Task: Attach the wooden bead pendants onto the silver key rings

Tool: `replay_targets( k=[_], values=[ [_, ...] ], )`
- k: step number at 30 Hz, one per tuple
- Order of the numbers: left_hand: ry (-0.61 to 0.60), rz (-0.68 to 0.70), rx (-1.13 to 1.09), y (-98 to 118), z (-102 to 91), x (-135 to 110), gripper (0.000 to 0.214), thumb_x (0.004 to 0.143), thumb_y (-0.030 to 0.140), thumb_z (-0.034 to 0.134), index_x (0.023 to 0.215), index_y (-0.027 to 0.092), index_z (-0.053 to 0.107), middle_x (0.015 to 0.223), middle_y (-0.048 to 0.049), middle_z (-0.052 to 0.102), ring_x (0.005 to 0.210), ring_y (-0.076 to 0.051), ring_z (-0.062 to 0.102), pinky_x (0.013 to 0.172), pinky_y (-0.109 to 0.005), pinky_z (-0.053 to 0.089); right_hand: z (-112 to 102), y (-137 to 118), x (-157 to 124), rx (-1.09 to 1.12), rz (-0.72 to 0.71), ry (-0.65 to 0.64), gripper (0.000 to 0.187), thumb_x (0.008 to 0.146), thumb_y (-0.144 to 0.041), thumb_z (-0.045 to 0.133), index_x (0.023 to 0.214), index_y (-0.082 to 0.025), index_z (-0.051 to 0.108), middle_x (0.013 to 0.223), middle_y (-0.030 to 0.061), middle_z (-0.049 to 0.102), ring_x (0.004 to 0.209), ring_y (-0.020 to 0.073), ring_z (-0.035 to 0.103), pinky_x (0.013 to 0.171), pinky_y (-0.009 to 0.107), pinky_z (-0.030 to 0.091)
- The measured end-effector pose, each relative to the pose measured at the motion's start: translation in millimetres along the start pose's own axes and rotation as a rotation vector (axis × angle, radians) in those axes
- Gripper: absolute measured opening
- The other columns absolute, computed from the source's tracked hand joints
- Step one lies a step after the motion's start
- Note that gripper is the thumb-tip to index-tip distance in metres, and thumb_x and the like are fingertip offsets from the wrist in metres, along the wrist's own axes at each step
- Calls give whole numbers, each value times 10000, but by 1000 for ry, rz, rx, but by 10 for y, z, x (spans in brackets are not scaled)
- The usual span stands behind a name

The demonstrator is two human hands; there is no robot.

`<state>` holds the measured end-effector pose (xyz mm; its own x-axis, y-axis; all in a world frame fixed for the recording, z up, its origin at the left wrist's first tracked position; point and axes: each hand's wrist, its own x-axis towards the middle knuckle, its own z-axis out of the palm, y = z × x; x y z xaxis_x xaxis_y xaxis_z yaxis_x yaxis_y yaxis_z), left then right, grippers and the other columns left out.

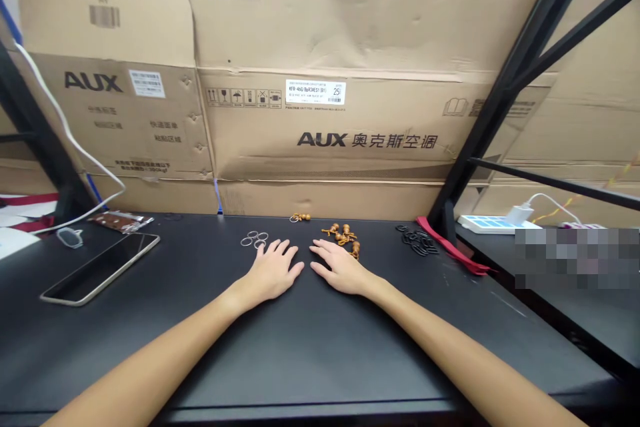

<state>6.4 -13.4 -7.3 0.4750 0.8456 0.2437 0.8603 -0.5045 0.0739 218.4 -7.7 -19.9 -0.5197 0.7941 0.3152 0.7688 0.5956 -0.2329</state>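
My left hand lies palm down on the black table, fingers spread and holding nothing. Just beyond its fingertips are several silver split rings, one partly covered by the hand. My right hand also rests flat with its fingers apart. Behind it sits a group of small brown gourd-shaped pendants on orange cords; one lies close by its knuckles. Farther back, a single gourd pendant has a ring attached. To the right is a pile of black rings or loops.
A smartphone lies at the left, near a brown packet and a white cable. Cardboard panels stand along the back. A red strap runs beside the black rack post. A white power strip sits at the right.
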Motion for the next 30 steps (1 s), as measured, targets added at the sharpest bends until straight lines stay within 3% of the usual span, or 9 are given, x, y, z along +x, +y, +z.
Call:
replay_targets(
  k=[4,7,11,15,23,30],
  values=[
    [44,167,-28,-11,-22,9,448,953,395,359,1263,122,531,1362,-155,492,1283,-270,424,1081,-426,314,-18,-28,3,-50,-10,72,415,925,-371,433,1258,-155,555,1348,122,509,1252,245,452,1058,402,353],
    [70,250,-40,2,-45,5,423,952,378,376,1258,132,533,1362,-133,495,1282,-252,425,1081,-391,327,-70,2,13,-160,73,192,333,924,-302,427,1163,-162,610,1238,114,588,1168,243,492,1004,399,368],
    [103,147,-20,10,-46,2,465,923,409,432,1228,76,544,1337,-193,500,1270,-312,430,1060,-441,341,-150,128,12,-347,275,283,315,896,-230,426,1139,-147,608,1217,133,590,1127,301,465,880,429,376],
    [89,124,-79,-15,-25,11,420,918,384,442,1182,83,570,1279,-192,554,1196,-300,514,1011,-421,400,-182,191,0,-396,368,167,274,850,-149,434,1013,-137,653,1051,143,653,961,292,514,763,397,371],
    [115,212,-186,-54,-35,47,290,919,246,440,1124,195,639,1195,-70,632,1099,-217,572,979,-359,420,-128,4,3,-238,145,161,294,828,-129,471,1037,-198,666,970,89,664,958,249,497,786,361,342],
    [132,247,-179,-68,-71,66,232,902,247,490,1044,200,668,1053,-53,684,994,-206,604,910,-335,440,-99,14,6,-88,17,181,226,834,-166,526,1028,-203,636,918,49,653,888,202,507,792,326,347]
  ],
)
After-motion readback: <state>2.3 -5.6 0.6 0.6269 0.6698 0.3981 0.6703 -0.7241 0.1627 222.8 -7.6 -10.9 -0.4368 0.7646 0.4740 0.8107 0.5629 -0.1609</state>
